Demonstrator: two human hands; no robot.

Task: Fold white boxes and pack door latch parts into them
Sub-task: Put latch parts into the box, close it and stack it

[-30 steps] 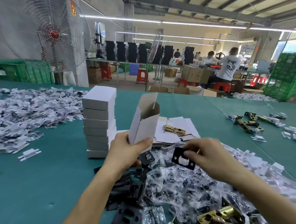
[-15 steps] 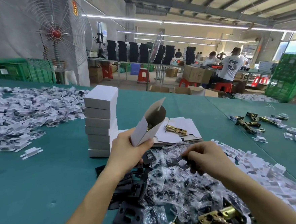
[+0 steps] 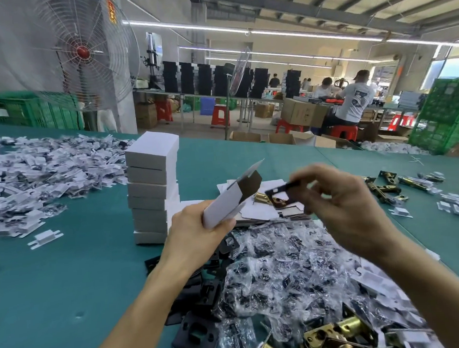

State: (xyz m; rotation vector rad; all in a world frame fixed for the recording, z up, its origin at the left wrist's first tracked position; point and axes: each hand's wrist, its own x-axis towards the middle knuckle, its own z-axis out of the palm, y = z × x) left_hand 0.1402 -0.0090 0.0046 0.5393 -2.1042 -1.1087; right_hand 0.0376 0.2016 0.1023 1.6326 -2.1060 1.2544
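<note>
Left hand (image 3: 194, 230) grips an open white box (image 3: 225, 204), fingers wrapped round its lower end, the box tilted with its open mouth and brown inside facing right. Right hand (image 3: 341, 201) pinches a black latch plate (image 3: 281, 194) at the fingertips, held in the air just beside that mouth, apart from it. The plate is blurred, so its exact shape is hard to call. Behind the left hand a stack of closed white boxes (image 3: 153, 190) stands on the green counter (image 3: 67, 280). Flat box blanks (image 3: 255, 214) lie behind the hands. Below them spreads a heap of clear bags with dark small parts (image 3: 284, 273), more black plates (image 3: 196, 336) to its left, and brass latch bodies (image 3: 332, 335) at the near edge.
</note>
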